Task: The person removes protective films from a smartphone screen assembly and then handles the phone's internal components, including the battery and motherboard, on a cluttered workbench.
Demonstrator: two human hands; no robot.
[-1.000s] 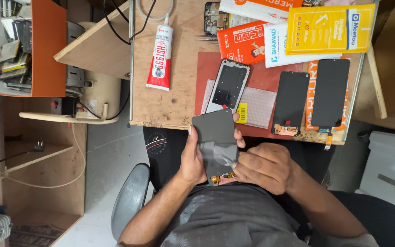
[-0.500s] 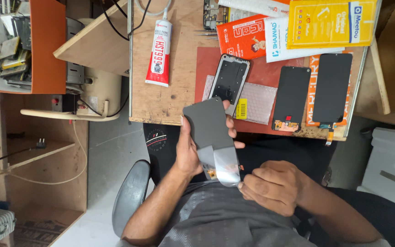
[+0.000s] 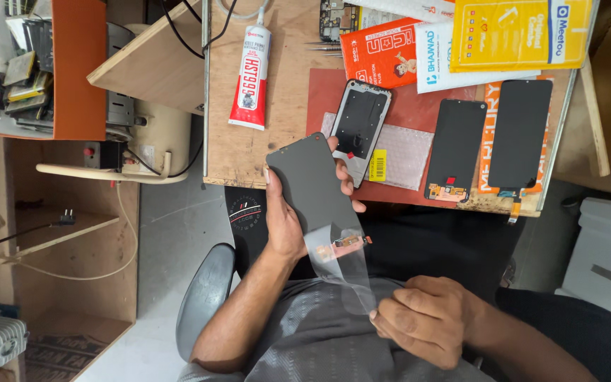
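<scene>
- Our right hand (image 3: 419, 318) has drawn the clear film (image 3: 341, 262) farther off the dark screen panel (image 3: 309, 187).
- Left hand (image 3: 284, 219) grip clasps the panel above the tabletop (image 3: 284, 120); right grip pinches the film.

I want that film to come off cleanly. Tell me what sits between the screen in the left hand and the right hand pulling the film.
Nothing visible does. The clear film spans freely from the dark screen in the left hand to the right hand, over the lap, off the workbench.
</scene>
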